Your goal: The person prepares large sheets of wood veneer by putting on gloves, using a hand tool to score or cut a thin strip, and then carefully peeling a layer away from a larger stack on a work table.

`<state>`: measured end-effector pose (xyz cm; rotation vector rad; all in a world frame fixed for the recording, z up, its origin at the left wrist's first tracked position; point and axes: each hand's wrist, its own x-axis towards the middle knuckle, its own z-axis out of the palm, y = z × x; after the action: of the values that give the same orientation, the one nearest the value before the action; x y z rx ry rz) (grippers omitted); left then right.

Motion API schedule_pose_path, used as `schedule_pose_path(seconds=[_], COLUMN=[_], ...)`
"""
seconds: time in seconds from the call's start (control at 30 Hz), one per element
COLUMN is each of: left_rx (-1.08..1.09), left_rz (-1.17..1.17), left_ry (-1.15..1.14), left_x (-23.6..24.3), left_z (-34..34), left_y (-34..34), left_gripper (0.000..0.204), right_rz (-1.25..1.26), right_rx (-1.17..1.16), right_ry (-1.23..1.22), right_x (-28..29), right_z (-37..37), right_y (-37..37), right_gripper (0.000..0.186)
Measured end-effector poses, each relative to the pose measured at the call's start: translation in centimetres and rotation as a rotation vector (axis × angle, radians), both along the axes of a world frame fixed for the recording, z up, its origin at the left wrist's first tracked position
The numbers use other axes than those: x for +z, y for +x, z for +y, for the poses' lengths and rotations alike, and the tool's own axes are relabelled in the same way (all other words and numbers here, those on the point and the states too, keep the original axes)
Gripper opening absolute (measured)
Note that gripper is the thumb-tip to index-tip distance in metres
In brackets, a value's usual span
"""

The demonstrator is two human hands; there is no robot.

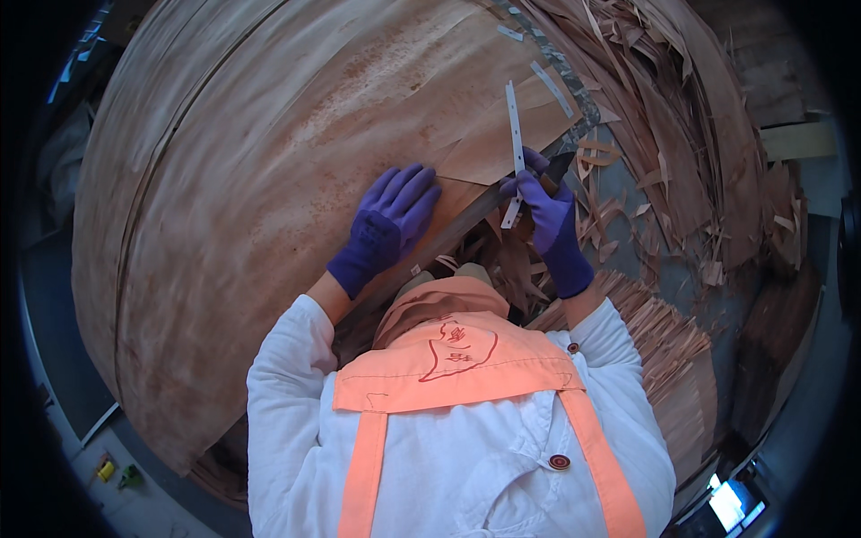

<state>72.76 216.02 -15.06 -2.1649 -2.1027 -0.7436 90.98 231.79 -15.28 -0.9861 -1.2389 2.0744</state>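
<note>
A broad reddish-brown wood veneer sheet (pixel 260 233) is spread before me, with darker speckles near its middle. My left hand (pixel 381 224), in a purple glove, lies flat on it near the front edge, fingers stretched out. Over the right edge, my gloved right hand (pixel 554 224) is closed on a knife (pixel 560 169) with a dark blade pointing up and right. The same hand pinches a narrow white strip of perforated tape (pixel 515 125) between thumb and fingers. A lighter piece of veneer (pixel 489 143) lies just left of that tape, its corner near the sheet's edge.
Short white tape pieces (pixel 552 88) stick near the far right edge. Beyond it, long veneer offcuts (pixel 664 117) are heaped, with scraps scattered on the floor (pixel 628 179). A stack of veneer strips (pixel 664 345) lies right of me. A long dark split (pixel 148 179) crosses the sheet's left side.
</note>
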Motion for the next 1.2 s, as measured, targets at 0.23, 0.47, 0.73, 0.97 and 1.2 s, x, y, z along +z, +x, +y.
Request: schedule_pose_path(seconds=[0.23, 0.47, 0.73, 0.97, 1.2], left_rx=[-0.011, 0.053, 0.074, 0.107, -0.037], left_rz=[0.004, 0.045, 0.039, 0.0, 0.12], left_ry=[0.005, -0.023, -0.048, -0.047, -0.114], left_x=[-0.4, -0.1, 0.2, 0.0, 1.5], left_z=[0.5, 0.4, 0.6, 0.7, 2.2], left_y=[0.0, -0.1, 0.6, 0.8, 0.5], left_gripper=[0.034, 0.04, 0.044, 0.045, 0.044], right_rz=[-0.057, 0.133, 0.046, 0.11, 0.068], right_rx=[-0.013, 0.115, 0.277, 0.289, 0.232], right_ry=[0.017, -0.127, -0.323, -0.43, -0.382], right_x=[0.2, 1.4, -1.3, -2.4, -1.7], right_z=[-0.1, -2.6, -5.4, -5.8, -6.2], right_y=[1.7, 2.0, 1.8, 2.0, 1.6], right_gripper=[0.036, 0.04, 0.039, 0.039, 0.04])
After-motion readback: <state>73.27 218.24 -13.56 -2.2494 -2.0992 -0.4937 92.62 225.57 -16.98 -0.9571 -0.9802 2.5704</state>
